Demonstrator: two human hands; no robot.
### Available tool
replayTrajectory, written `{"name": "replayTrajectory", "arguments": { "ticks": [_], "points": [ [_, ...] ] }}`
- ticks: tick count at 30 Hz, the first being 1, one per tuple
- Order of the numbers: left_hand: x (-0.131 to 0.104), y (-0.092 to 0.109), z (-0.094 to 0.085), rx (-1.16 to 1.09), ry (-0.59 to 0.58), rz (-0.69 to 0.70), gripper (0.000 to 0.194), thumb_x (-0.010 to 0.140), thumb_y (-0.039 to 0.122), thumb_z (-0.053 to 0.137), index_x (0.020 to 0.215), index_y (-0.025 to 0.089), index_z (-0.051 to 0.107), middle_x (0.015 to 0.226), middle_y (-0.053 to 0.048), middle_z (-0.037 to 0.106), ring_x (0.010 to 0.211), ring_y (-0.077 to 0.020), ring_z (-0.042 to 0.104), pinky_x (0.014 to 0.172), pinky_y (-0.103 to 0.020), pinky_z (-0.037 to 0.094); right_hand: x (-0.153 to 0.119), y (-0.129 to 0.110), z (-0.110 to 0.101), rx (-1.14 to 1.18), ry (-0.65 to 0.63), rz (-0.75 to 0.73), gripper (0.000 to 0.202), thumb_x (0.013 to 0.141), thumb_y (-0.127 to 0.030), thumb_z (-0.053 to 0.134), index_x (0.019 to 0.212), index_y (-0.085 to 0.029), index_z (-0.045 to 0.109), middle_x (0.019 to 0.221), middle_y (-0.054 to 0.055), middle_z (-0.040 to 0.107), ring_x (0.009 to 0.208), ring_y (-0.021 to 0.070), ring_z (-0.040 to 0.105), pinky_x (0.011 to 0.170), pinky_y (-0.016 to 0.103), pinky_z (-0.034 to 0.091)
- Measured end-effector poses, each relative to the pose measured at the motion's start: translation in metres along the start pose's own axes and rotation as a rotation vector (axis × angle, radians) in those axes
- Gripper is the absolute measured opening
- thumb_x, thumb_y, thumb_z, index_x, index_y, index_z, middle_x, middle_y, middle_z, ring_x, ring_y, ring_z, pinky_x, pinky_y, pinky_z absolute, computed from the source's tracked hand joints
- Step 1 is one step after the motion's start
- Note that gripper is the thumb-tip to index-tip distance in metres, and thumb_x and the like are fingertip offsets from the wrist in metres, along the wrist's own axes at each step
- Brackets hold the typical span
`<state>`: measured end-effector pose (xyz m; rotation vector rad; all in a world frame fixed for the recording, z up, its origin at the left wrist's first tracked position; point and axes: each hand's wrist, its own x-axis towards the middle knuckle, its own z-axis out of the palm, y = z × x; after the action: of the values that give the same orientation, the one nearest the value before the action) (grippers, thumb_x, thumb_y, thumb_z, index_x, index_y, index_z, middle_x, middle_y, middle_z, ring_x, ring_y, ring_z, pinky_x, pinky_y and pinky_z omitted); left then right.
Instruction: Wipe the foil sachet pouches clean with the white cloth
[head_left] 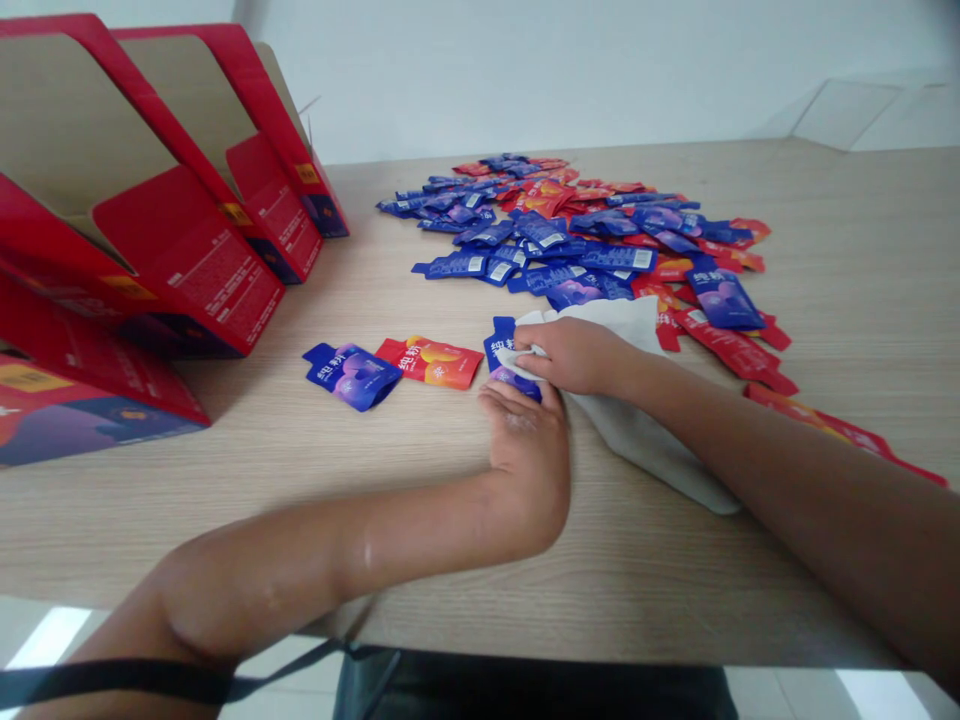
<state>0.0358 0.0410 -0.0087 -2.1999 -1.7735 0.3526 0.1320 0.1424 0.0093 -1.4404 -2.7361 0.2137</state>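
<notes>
In the head view a blue pouch (501,338) with a spout-shaped end lies flat on the table. My left hand (525,425) holds its lower end against the tabletop, the fingertips partly hidden. My right hand (574,355) is closed on a white cloth (637,425), and a bunched corner of that cloth touches the pouch's printed face. The rest of the cloth spreads over the table under my right wrist. To the left lie a red pouch (439,362) and another blue pouch (352,377), their ends touching or slightly overlapping.
A large heap of blue and red pouches (540,230) spreads behind my hands and down to the right. Several open red cartons (217,270) stand at the left. A clear plastic piece (847,112) rests against the wall at the back right.
</notes>
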Motion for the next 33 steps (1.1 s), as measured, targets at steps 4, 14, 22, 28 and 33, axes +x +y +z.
{"name": "replayTrajectory", "arguments": {
  "ticks": [4, 14, 22, 28, 33],
  "points": [
    [0.0, 0.0, 0.001, 0.015, 0.005, -0.007, 0.051, 0.093, 0.001, 0.025, 0.141, 0.006, 0.042, 0.12, -0.033, 0.063, 0.106, -0.0316, 0.068, 0.082, -0.043, 0.052, 0.0, 0.001, 0.0, -0.028, 0.016, 0.024, 0.027, 0.092, -0.038, 0.044, 0.098, -0.021, 0.063, 0.094, 0.008, 0.071, 0.08, 0.0201, 0.06, 0.062, 0.028, 0.029],
    [-0.001, 0.0, 0.003, -0.03, 0.034, -0.007, 0.053, 0.092, 0.001, 0.03, 0.142, 0.011, 0.043, 0.117, -0.029, 0.067, 0.104, -0.029, 0.068, 0.082, -0.044, 0.051, 0.004, 0.018, 0.006, -0.093, 0.111, 0.145, 0.03, 0.091, -0.039, 0.043, 0.106, -0.022, 0.063, 0.098, 0.01, 0.073, 0.085, 0.0244, 0.064, 0.059, 0.03, 0.027],
    [-0.001, 0.0, 0.001, -0.104, 0.037, -0.016, 0.047, 0.093, 0.002, 0.029, 0.136, 0.003, 0.048, 0.12, -0.033, 0.063, 0.109, -0.0319, 0.066, 0.086, -0.049, 0.051, -0.002, -0.004, -0.003, 0.004, 0.074, -0.052, 0.027, 0.091, -0.039, 0.045, 0.099, -0.021, 0.064, 0.09, 0.006, 0.071, 0.08, 0.0203, 0.06, 0.065, 0.028, 0.031],
    [-0.002, -0.001, 0.0, -0.143, 0.055, -0.048, 0.048, 0.091, 0.0, 0.03, 0.136, 0.002, 0.047, 0.122, -0.035, 0.062, 0.108, -0.032, 0.067, 0.087, -0.048, 0.05, 0.0, 0.0, 0.003, 0.011, 0.016, -0.008, 0.027, 0.091, -0.038, 0.044, 0.097, -0.02, 0.063, 0.091, 0.007, 0.069, 0.08, 0.0202, 0.059, 0.064, 0.028, 0.03],
    [-0.002, 0.0, 0.002, -0.135, 0.053, -0.033, 0.048, 0.093, 0.002, 0.03, 0.138, 0.005, 0.046, 0.122, -0.035, 0.061, 0.108, -0.0314, 0.067, 0.088, -0.049, 0.05, 0.0, 0.002, 0.001, -0.009, 0.033, 0.016, 0.027, 0.091, -0.037, 0.043, 0.096, -0.02, 0.063, 0.093, 0.008, 0.07, 0.08, 0.0203, 0.06, 0.062, 0.028, 0.029]
  ]
}}
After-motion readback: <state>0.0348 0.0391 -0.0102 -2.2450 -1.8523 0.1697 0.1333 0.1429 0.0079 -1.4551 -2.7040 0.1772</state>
